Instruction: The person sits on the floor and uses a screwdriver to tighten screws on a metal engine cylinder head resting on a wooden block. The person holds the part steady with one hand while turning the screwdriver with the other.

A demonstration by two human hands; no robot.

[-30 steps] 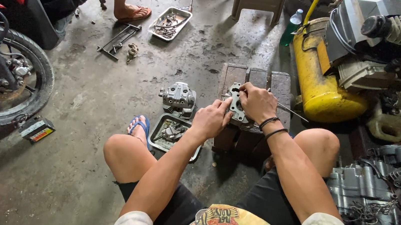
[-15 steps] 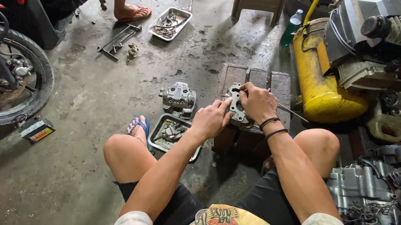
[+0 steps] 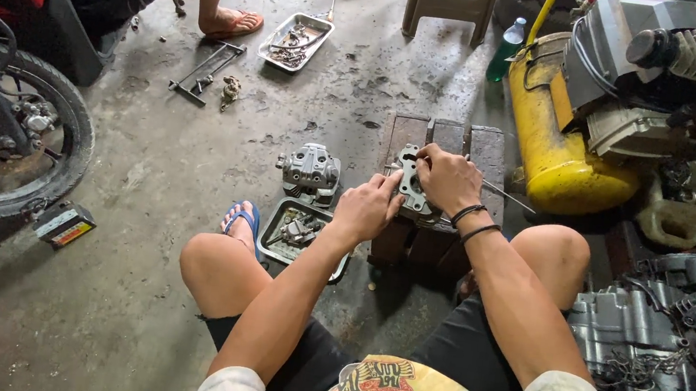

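I sit on the concrete floor with both hands on a grey metal engine part (image 3: 409,185) that rests on a low wooden block (image 3: 446,141). My left hand (image 3: 368,209) grips the part's near left side. My right hand (image 3: 448,179) is closed over its top right, holding a thin metal tool (image 3: 507,195) that sticks out to the right. Two dark bands circle my right wrist. Just left of the block, a metal tray (image 3: 274,248) of small parts sits by my blue sandal (image 3: 242,220), and a grey cylinder head (image 3: 310,170) stands beyond it.
A yellow compressor tank (image 3: 554,132) stands at the right, an engine block (image 3: 641,342) at the lower right. A motorcycle wheel (image 3: 8,150) is at the left. Another person's foot (image 3: 232,23), a second parts tray (image 3: 296,39) and a stool (image 3: 449,2) lie farther back.
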